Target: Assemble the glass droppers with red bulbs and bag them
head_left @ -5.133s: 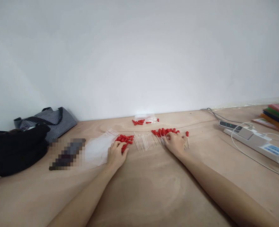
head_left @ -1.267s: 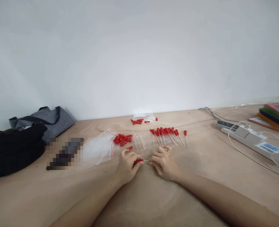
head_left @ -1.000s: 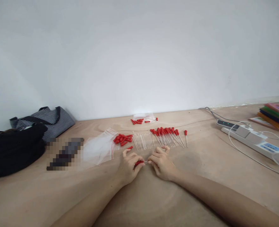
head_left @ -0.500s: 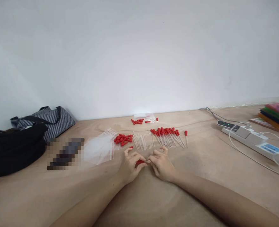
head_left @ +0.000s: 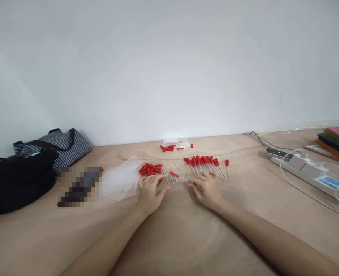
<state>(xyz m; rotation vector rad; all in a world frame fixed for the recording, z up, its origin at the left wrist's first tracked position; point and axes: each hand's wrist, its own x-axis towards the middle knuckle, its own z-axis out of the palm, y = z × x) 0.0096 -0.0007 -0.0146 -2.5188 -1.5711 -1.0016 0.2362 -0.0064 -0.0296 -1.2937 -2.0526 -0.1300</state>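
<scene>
My left hand [head_left: 151,193] is open, thumb and fingers apart, beside a pile of red rubber bulbs [head_left: 149,168]. A single red bulb [head_left: 174,174], slightly blurred, is over the row of thin clear tubes [head_left: 182,170], apart from both hands. My right hand [head_left: 205,189] has loosely bent fingers near the right end of that row, with nothing visible in them. Just beyond it lie several droppers [head_left: 201,163], red bulbs fitted on clear tubes. One more dropper [head_left: 227,168] lies separately to their right.
Clear zip bags [head_left: 120,178] lie left of the bulbs, near a pixelated dark object [head_left: 81,186]. Small red pieces [head_left: 167,148] and a bag sit toward the wall. Bags [head_left: 68,147] stand far left; a power strip [head_left: 310,172] with cables and coloured packets [head_left: 338,143] are right.
My hands have come apart and moved forward. The red piece formerly between them is let go and is now over the clear tubes.
</scene>
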